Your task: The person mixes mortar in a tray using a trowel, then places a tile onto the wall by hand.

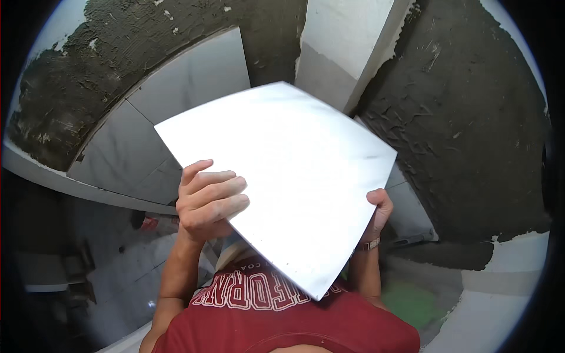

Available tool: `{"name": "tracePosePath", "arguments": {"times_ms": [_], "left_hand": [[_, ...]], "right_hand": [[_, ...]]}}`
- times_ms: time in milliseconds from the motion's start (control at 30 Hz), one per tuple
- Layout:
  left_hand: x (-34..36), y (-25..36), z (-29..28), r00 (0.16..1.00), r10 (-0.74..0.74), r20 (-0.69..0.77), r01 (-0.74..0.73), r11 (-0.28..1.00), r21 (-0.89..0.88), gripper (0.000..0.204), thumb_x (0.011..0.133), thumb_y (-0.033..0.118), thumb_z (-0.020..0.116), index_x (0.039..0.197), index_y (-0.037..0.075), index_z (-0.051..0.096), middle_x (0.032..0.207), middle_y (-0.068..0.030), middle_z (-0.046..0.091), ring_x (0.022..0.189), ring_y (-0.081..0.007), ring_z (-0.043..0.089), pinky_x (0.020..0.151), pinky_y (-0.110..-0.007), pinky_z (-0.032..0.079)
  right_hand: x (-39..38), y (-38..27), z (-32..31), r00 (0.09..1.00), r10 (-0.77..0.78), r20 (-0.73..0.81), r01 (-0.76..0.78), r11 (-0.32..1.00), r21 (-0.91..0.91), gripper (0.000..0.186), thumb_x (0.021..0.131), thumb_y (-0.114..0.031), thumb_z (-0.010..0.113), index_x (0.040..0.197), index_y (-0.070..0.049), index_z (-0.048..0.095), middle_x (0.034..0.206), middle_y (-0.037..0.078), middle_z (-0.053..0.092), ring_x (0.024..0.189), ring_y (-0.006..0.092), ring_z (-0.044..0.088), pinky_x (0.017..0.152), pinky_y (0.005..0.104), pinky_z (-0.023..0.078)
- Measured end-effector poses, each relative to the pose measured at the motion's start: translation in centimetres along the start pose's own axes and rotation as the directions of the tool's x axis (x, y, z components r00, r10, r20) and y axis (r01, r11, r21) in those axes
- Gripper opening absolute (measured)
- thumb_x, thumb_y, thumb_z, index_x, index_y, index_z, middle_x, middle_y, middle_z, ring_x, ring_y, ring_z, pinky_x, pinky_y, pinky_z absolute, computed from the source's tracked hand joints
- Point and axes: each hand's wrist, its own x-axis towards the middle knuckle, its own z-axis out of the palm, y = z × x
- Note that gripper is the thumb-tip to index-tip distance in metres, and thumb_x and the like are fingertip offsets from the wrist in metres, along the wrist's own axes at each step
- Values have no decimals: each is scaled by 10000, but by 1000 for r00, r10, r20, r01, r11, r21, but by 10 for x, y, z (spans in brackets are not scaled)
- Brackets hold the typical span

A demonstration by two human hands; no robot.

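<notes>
A large white wall tile (294, 176) with faint grey veining is held up at a slant before my chest. Its lower corner comes close to my red shirt. My left hand (212, 200) grips the left edge, with its fingers lying over the glossy face and the thumb hidden behind. On the opposite edge, my right hand (379, 212) has its thumb tip on the face, while the other fingers are hidden behind the tile. A watch (369, 245) is on my right wrist.
Grey veined tiles (194, 76) cover part of the left wall, below rough grey mortar (118, 65). A white pillar (341, 41) stands between the walls. Dark mortar (471, 129) coats the right wall, with fitted tiles (412, 209) low down. A blurred green object (412, 303) lies at lower right.
</notes>
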Motion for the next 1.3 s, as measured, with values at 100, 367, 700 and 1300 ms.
{"name": "tracePosePath", "arguments": {"times_ms": [100, 367, 700, 1300], "left_hand": [[-11, -1, -2, 998, -3, -69, 8, 996, 84, 282, 731, 45, 760, 991, 149, 727, 1095, -52, 711, 1212, -248, 602, 1165, -437, 306], [-60, -23, 50, 479, -694, 538, 14, -606, -795, 724, 923, 472, 659, 1449, 35, 421, 1421, -171, 504, 1369, -320, 439, 1164, -510, 319], [-107, -43, 77, 358, -844, 400, 17, -422, -906, 465, 916, 240, 718, 1255, -42, 568, 1178, -181, 663, 1077, -320, 663, 941, -474, 558], [-139, -82, -55, 252, -935, -250, 60, 273, -960, 420, 866, 192, 726, 1202, -14, 581, 1087, -105, 662, 1006, -204, 647, 879, -344, 528]], "right_hand": [[10, -3, -14, 991, -132, 5, 132, 990, -39, 586, 676, -139, 543, 1214, 93, 533, 1096, 170, 641, 981, 296, 640, 889, 397, 546], [62, -13, -50, 945, -129, 301, 197, 959, -206, 81, 643, -84, 570, 614, -33, 515, 595, 38, 533, 497, 174, 506, 545, 295, 462], [87, -71, -15, 748, -16, 664, 367, 843, -392, 751, 894, -470, 536, 1457, 0, 377, 1318, 171, 548, 1101, 292, 540, 921, 429, 423], [101, 34, 326, 572, 210, 793, 810, 8, -586, 404, 918, -214, 690, 1178, 85, 615, 1026, 119, 691, 921, 152, 615, 854, 294, 487]]}}
